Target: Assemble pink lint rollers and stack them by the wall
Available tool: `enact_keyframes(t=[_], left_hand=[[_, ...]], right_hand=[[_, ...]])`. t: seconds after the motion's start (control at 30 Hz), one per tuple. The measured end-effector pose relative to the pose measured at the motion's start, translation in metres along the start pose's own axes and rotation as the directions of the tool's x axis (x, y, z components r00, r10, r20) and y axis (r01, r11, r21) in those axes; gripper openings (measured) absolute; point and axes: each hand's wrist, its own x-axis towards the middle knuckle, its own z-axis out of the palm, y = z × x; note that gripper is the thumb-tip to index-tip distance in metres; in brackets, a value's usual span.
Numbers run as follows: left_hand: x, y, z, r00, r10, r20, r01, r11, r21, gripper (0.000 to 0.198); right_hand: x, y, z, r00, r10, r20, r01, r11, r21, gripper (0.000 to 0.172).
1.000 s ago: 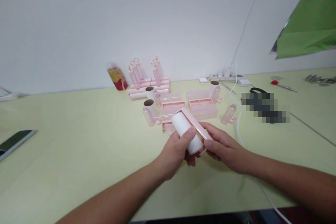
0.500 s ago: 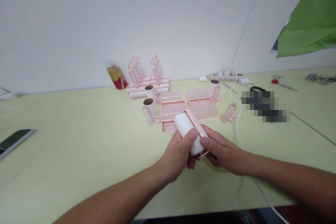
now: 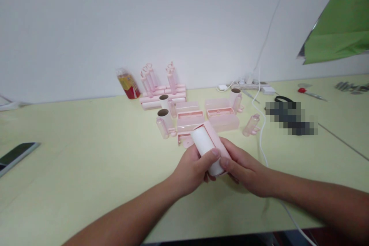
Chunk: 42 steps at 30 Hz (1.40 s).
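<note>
In front of me both hands hold a white lint roll [image 3: 203, 142] seated in a pink plastic case [image 3: 215, 138], tilted with its far end to the left. My left hand [image 3: 194, 167] wraps the roll side, thumb pressed across the white surface. On the case side, my right hand [image 3: 243, 167] is closed round the near end, thumb at the seam. Fingers underneath are partly hidden. Just beyond lie an open pink case [image 3: 190, 125] and a second open pink case [image 3: 223, 121]. A pink round-holed part [image 3: 188, 143] is partly covered by the held roll.
White rolls with brown cores [image 3: 163, 119] and small clear pink bottles [image 3: 251, 125] stand around the cases. Finished-looking pink pieces [image 3: 163, 100] are stacked by the wall beside a red-yellow packet [image 3: 128, 84]. A white cable [image 3: 261, 138] crosses at right; a phone [image 3: 17, 157] lies left.
The pink case has turned so more of its outer side faces up, and it now sits closer against the white roll. Both hands keep their hold, shifted slightly.
</note>
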Motion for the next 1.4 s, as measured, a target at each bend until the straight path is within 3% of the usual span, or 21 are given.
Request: enact_keyframes(t=[0.07, 0.13, 0.17, 0.27, 0.33, 0.4, 0.47, 0.6, 0.73, 0.87, 0.93, 1.0, 1.17, 1.27, 1.4], left_hand=[[0.002, -0.001, -0.004, 0.997, 0.056, -0.052, -0.056, 0.998, -0.002, 0.044], [0.003, -0.001, -0.007, 0.992, 0.073, -0.101, -0.078, 0.995, -0.053, 0.041], [0.004, -0.001, -0.009, 0.992, 0.065, -0.112, -0.075, 0.993, -0.092, 0.040], [0.005, 0.001, -0.012, 0.992, 0.023, -0.122, -0.048, 0.978, -0.202, 0.039], [0.003, 0.003, -0.013, 0.991, 0.008, -0.136, -0.041, 0.969, -0.244, 0.045], [0.002, 0.006, -0.012, 0.993, 0.005, -0.116, -0.039, 0.957, -0.287, 0.051], [0.000, 0.009, -0.012, 0.996, 0.020, -0.090, -0.050, 0.941, -0.334, 0.049], [-0.002, 0.014, -0.011, 0.988, 0.068, -0.135, -0.119, 0.900, -0.418, 0.042], [-0.001, 0.016, -0.014, 0.984, 0.085, -0.155, -0.150, 0.864, -0.481, 0.042], [-0.001, 0.016, -0.016, 0.988, 0.079, -0.132, -0.137, 0.847, -0.514, 0.040], [-0.001, 0.015, -0.016, 0.988, 0.079, -0.136, -0.138, 0.848, -0.511, 0.040], [0.000, 0.013, -0.016, 0.985, 0.089, -0.146, -0.149, 0.861, -0.486, 0.040], [0.000, 0.001, -0.014, 0.990, 0.078, -0.117, -0.112, 0.941, -0.321, 0.053], [0.000, -0.005, -0.013, 0.992, 0.077, -0.104, -0.099, 0.970, -0.221, 0.059], [0.001, -0.008, -0.013, 0.992, 0.096, -0.084, -0.108, 0.983, -0.149, 0.063]], right_hand=[[-0.004, 0.000, -0.008, 0.994, -0.045, -0.103, 0.023, 0.979, -0.203, 0.050], [-0.008, 0.000, -0.020, 0.952, -0.168, -0.256, 0.061, 0.923, -0.381, 0.042], [-0.010, -0.001, -0.027, 0.900, -0.260, -0.349, 0.081, 0.887, -0.454, 0.038], [-0.009, -0.005, -0.057, 0.662, -0.503, -0.556, 0.028, 0.757, -0.652, 0.033], [-0.004, -0.008, -0.082, 0.576, -0.584, -0.572, -0.099, 0.645, -0.758, 0.041], [0.002, -0.008, -0.104, 0.613, -0.559, -0.558, -0.238, 0.543, -0.805, 0.054], [0.006, -0.006, -0.122, 0.693, -0.461, -0.554, -0.339, 0.470, -0.815, 0.058], [0.007, -0.001, -0.134, 0.842, -0.221, -0.493, -0.388, 0.387, -0.836, 0.038], [0.004, 0.001, -0.130, 0.899, -0.123, -0.421, -0.348, 0.383, -0.856, 0.029], [0.005, -0.003, -0.121, 0.932, -0.079, -0.354, -0.298, 0.393, -0.870, 0.030], [0.005, -0.007, -0.111, 0.935, -0.103, -0.339, -0.265, 0.430, -0.863, 0.031], [0.003, -0.011, -0.097, 0.947, -0.119, -0.300, -0.193, 0.535, -0.823, 0.030], [-0.007, -0.017, -0.060, 0.997, -0.079, -0.022, 0.049, 0.795, -0.604, 0.028], [-0.011, -0.021, -0.045, 0.996, -0.020, 0.090, 0.062, 0.866, -0.497, 0.028], [-0.009, -0.025, -0.039, 0.985, 0.036, 0.172, 0.048, 0.886, -0.461, 0.028]])
